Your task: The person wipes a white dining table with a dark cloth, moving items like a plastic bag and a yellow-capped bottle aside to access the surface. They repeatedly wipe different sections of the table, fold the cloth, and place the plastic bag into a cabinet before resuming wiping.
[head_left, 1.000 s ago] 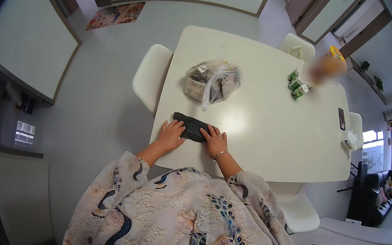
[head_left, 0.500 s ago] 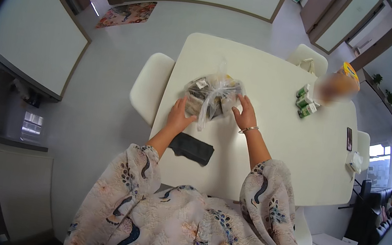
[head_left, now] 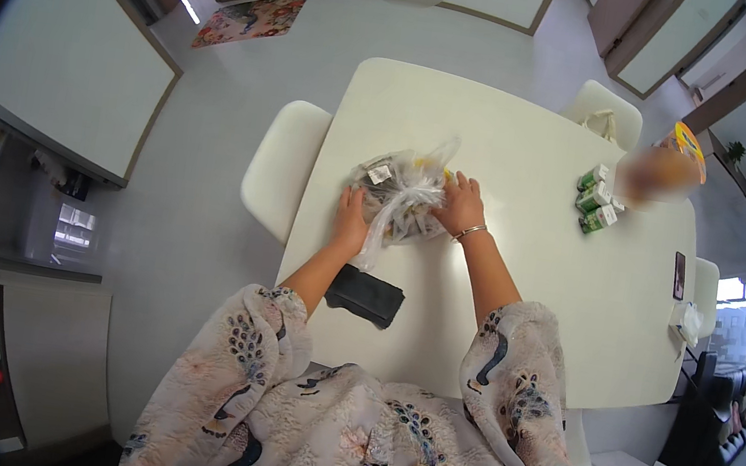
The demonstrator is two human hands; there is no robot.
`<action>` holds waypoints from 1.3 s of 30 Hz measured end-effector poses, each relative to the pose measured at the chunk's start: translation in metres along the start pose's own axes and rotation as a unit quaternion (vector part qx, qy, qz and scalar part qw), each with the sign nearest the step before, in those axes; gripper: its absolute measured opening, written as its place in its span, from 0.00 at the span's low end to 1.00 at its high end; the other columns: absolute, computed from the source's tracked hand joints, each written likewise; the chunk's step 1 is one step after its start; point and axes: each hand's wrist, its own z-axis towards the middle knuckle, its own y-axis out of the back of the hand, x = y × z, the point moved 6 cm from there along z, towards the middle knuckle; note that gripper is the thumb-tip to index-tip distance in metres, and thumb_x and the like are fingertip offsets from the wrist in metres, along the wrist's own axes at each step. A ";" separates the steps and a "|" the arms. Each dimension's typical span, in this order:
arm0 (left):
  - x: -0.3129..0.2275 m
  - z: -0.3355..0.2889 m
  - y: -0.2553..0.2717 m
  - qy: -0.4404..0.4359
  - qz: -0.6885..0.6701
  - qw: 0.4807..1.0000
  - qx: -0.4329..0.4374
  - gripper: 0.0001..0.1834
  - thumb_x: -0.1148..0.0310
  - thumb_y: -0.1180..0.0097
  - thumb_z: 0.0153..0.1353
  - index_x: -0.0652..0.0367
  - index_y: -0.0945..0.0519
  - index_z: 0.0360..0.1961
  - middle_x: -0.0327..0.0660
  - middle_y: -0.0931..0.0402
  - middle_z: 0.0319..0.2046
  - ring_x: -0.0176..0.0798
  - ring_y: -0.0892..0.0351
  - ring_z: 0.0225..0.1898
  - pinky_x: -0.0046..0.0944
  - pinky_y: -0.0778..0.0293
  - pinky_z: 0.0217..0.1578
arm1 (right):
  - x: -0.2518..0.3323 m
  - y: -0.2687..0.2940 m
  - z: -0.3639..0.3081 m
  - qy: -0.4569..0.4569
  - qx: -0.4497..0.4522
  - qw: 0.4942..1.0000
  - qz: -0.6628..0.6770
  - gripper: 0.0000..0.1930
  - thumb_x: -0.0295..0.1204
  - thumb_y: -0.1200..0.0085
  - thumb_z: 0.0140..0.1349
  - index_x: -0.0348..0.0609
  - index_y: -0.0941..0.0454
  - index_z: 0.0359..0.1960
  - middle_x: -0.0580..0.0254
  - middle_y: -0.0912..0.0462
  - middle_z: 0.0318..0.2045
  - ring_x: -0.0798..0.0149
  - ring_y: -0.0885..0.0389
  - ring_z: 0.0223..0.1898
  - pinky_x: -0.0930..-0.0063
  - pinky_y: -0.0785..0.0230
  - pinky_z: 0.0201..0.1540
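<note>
A clear plastic bag, knotted at the top, sits on the white table in front of me. Several small items show through its film, but I cannot make out their kinds. My left hand presses on the bag's left side, fingers curved against it. On the opposite side, my right hand grips the bag, with a bracelet on that wrist. A dark, flat, folded item lies just nearer to me than the bag, beside my left forearm.
Green-and-white cartons stand toward the far right, beside a blurred container with an orange-yellow rim. A phone and a tissue pack lie near the right edge. White chairs surround the table.
Both hands have closed in on the bag's sides, and the right fingers now press into it. The bag's top and tied ends have shifted and lean to the right.
</note>
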 end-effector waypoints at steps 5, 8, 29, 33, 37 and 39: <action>0.008 -0.006 -0.001 -0.084 -0.051 0.995 -0.012 0.40 0.62 0.26 0.41 0.56 0.31 0.57 0.60 0.42 0.64 0.62 0.42 0.65 0.50 0.39 0.62 | 0.009 0.021 -0.043 -0.011 -0.073 0.963 0.259 0.15 0.28 0.39 0.51 0.39 0.22 0.41 0.49 0.19 0.40 0.51 0.20 0.41 0.63 0.28 0.45; 0.005 0.005 -0.006 -0.087 -0.082 0.993 -0.003 0.35 0.61 0.29 0.46 0.60 0.28 0.55 0.54 0.36 0.61 0.54 0.36 0.63 0.44 0.39 0.62 | 0.010 0.034 -0.064 -0.091 -0.134 0.954 0.252 0.09 0.27 0.41 0.53 0.38 0.25 0.35 0.53 0.20 0.27 0.53 0.22 0.29 0.67 0.28 0.36; -0.116 -0.147 -0.025 -0.203 -0.392 0.822 0.360 0.12 0.75 0.39 0.53 0.61 0.19 0.40 0.47 0.25 0.52 0.39 0.24 0.48 0.34 0.28 0.47 | 0.099 0.064 -0.390 -0.319 -0.488 0.722 0.373 0.09 0.20 0.40 0.54 0.40 0.31 0.30 0.73 0.28 0.25 0.79 0.33 0.27 0.82 0.37 0.31; -0.152 -0.226 -0.027 -0.127 -0.460 0.740 0.474 0.06 0.77 0.42 0.55 0.62 0.19 0.35 0.43 0.25 0.51 0.28 0.26 0.40 0.30 0.29 0.41 | 0.140 0.065 -0.478 -0.365 -0.546 0.669 0.348 0.19 0.19 0.39 0.52 0.39 0.29 0.47 0.66 0.21 0.36 0.74 0.25 0.37 0.79 0.29 0.41; -0.188 -0.318 -0.011 -0.134 -0.438 0.658 0.598 0.04 0.77 0.41 0.55 0.61 0.19 0.33 0.42 0.25 0.52 0.29 0.26 0.43 0.31 0.29 0.43 | 0.200 0.057 -0.568 -0.456 -0.557 0.633 0.286 0.39 0.19 0.37 0.51 0.40 0.40 0.66 0.57 0.21 0.50 0.67 0.22 0.50 0.73 0.29 0.53; -0.189 -0.370 -0.016 -0.160 -0.415 0.626 0.641 0.05 0.77 0.41 0.55 0.61 0.18 0.34 0.42 0.25 0.52 0.35 0.26 0.50 0.34 0.30 0.51 | 0.225 0.041 -0.612 -0.489 -0.560 0.597 0.303 0.44 0.18 0.36 0.50 0.38 0.46 0.69 0.56 0.23 0.53 0.66 0.24 0.51 0.72 0.30 0.54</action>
